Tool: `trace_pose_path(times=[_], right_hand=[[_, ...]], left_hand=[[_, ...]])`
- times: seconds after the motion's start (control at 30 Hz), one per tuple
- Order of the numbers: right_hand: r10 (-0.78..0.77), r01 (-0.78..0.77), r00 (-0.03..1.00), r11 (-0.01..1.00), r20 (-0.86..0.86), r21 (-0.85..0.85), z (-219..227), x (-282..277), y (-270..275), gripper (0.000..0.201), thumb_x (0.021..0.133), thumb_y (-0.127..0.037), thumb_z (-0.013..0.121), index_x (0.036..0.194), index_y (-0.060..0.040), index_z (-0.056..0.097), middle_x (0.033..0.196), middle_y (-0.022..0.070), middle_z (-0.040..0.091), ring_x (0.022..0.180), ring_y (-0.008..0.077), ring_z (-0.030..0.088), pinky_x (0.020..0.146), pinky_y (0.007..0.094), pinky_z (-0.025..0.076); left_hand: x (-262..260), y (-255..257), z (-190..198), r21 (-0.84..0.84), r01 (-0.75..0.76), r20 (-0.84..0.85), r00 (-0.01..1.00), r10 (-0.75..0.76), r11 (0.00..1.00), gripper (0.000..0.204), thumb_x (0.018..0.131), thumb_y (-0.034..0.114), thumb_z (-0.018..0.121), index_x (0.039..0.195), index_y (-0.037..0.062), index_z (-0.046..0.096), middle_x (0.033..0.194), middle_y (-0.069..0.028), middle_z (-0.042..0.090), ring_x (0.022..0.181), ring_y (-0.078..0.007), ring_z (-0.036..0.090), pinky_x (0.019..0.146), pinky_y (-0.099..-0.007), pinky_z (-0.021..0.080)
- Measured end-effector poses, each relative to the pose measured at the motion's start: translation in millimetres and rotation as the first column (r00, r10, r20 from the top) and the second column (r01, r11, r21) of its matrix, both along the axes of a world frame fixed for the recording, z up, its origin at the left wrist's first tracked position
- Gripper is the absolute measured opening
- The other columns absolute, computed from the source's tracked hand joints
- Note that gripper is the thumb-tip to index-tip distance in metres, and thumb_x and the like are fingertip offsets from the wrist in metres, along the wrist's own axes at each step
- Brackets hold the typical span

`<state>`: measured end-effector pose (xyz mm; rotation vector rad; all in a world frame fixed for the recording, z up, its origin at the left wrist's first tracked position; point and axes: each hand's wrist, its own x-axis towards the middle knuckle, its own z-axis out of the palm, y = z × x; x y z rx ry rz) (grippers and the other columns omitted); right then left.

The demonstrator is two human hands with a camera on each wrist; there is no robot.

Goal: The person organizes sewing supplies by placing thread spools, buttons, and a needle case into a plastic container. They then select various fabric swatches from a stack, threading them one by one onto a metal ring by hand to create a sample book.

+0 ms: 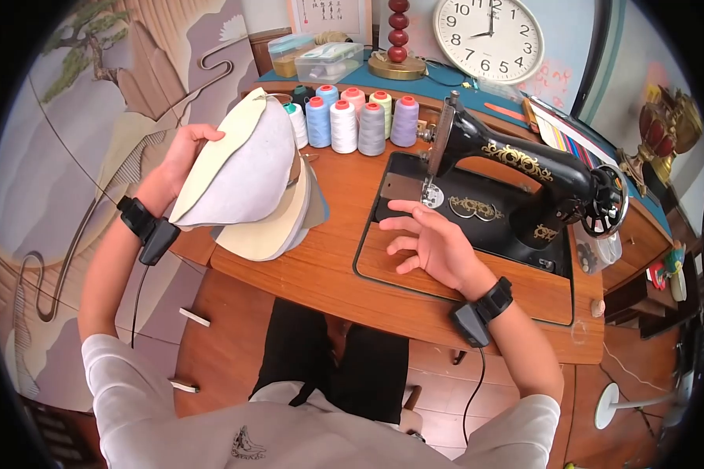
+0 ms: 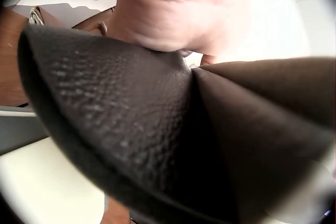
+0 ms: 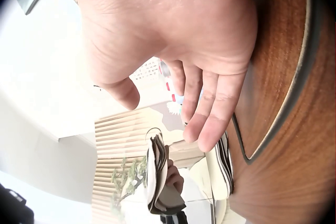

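My left hand (image 1: 188,152) grips a bundle of leather swatches (image 1: 246,168), lifted at the left of the sewing table; the outer ones look pale yellow and light grey. A metal ring shows at the bundle's end in the right wrist view. Close up in the left wrist view, a dark brown grained swatch (image 2: 121,98) spreads below the palm, hiding most fingers. More cream and grey swatches (image 1: 262,234) lie fanned beneath on the tabletop. My right hand (image 1: 434,246), palm turned up and fingers loosely bent, holds nothing by the sewing machine's front edge.
A black sewing machine (image 1: 516,156) with gold ornament stands at right. Several thread cones (image 1: 344,125) line the back of the wooden table (image 1: 321,258). Behind them are plastic boxes (image 1: 330,62), a red-beaded stand (image 1: 397,55) and a round clock (image 1: 489,39).
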<state>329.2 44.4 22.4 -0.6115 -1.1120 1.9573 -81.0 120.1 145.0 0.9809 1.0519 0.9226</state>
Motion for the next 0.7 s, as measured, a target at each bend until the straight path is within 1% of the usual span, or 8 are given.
trace_pose_path(times=[0.1, 0.13, 0.2, 0.23, 0.4, 0.53, 0.6, 0.7], right_hand=[[-0.006, 0.006, 1.000, 1.000, -0.002, -0.002, 1, 1, 0, 0.051, 0.103, -0.035, 0.052, 0.143, -0.0040, 0.045, 0.127, 0.0161, 0.060, 0.099, 0.0242, 0.068, 0.073, 0.0370, 0.064], [-0.013, 0.013, 1.000, 1.000, 0.001, -0.004, 1, 2, 1, 0.051, 0.103, -0.035, 0.052, 0.143, -0.0040, 0.045, 0.127, 0.0161, 0.060, 0.099, 0.0242, 0.068, 0.073, 0.0370, 0.064], [-0.026, 0.026, 1.000, 1.000, 0.016, -0.003, -2, 2, 2, 0.049, 0.103, -0.033, 0.052, 0.142, -0.0037, 0.046, 0.125, 0.0153, 0.061, 0.098, 0.0233, 0.068, 0.073, 0.0363, 0.063], [-0.029, 0.029, 1.000, 1.000, 0.012, -0.008, -3, 3, 2, 0.049, 0.103, -0.033, 0.052, 0.142, -0.0037, 0.046, 0.125, 0.0153, 0.061, 0.098, 0.0233, 0.068, 0.073, 0.0363, 0.063], [-0.045, 0.046, 0.999, 0.998, 0.025, -0.030, -1, 1, 2, 0.046, 0.103, -0.031, 0.053, 0.140, -0.0035, 0.049, 0.122, 0.0143, 0.063, 0.096, 0.0221, 0.068, 0.072, 0.0351, 0.063], [-0.039, 0.039, 0.999, 0.998, 0.001, -0.047, -4, 3, 4, 0.043, 0.100, -0.031, 0.059, 0.135, -0.0065, 0.052, 0.119, 0.0131, 0.064, 0.094, 0.0227, 0.068, 0.074, 0.0369, 0.060], [-0.042, 0.042, 0.999, 0.998, 0.002, -0.050, -3, 3, 3, 0.041, 0.100, -0.030, 0.059, 0.133, -0.0064, 0.054, 0.118, 0.0125, 0.064, 0.094, 0.0224, 0.068, 0.076, 0.0361, 0.059], [-0.037, 0.037, 0.999, 0.998, -0.005, -0.050, -2, 3, 3, 0.039, 0.100, -0.029, 0.060, 0.132, -0.0065, 0.055, 0.118, 0.0121, 0.065, 0.094, 0.0220, 0.068, 0.076, 0.0356, 0.059]], left_hand=[[-1, 5, -12, -0.191, 0.103, -0.072, 0.990, -0.118, 0.976, 0.047, 0.082, 0.022, 0.059, 0.120, -0.0044, 0.063, 0.104, -0.0176, 0.071, 0.085, -0.0253, 0.070, 0.081, -0.0352, 0.057], [0, 9, -21, -0.042, 0.130, -0.318, 0.938, -0.136, 0.991, 0.049, 0.082, 0.022, 0.057, 0.122, -0.0051, 0.062, 0.106, -0.0169, 0.069, 0.090, -0.0238, 0.068, 0.084, -0.0342, 0.055], [1, 7, -41, 0.167, 0.237, -0.746, 0.665, -0.035, 0.957, 0.054, 0.084, 0.020, 0.054, 0.129, -0.0081, 0.057, 0.113, -0.0151, 0.066, 0.102, -0.0207, 0.063, 0.092, -0.0316, 0.049], [2, 6, -43, 0.104, 0.279, -0.842, 0.536, -0.065, 0.955, 0.055, 0.084, 0.021, 0.054, 0.130, -0.0093, 0.055, 0.114, -0.0164, 0.065, 0.102, -0.0224, 0.062, 0.094, -0.0324, 0.048], [14, -1, -35, 0.108, 0.318, -0.905, 0.424, -0.040, 0.942, 0.056, 0.085, 0.021, 0.052, 0.132, -0.0097, 0.054, 0.115, -0.0173, 0.064, 0.102, -0.0228, 0.062, 0.093, -0.0323, 0.048], [16, -1, -43, 0.253, 0.283, -0.853, 0.517, 0.075, 0.925, 0.057, 0.084, 0.019, 0.051, 0.133, -0.0092, 0.054, 0.113, -0.0161, 0.065, 0.101, -0.0223, 0.062, 0.091, -0.0318, 0.049], [28, -8, -37, 0.249, 0.060, -0.726, 0.672, 0.145, 0.967, 0.057, 0.079, 0.016, 0.051, 0.131, -0.0068, 0.057, 0.110, -0.0136, 0.064, 0.094, -0.0186, 0.061, 0.083, -0.0278, 0.050], [17, 8, -38, 0.177, 0.189, -0.548, 0.834, -0.062, 0.966, 0.054, 0.076, 0.014, 0.051, 0.125, -0.0059, 0.059, 0.102, -0.0096, 0.063, 0.085, -0.0161, 0.061, 0.074, -0.0255, 0.050]])
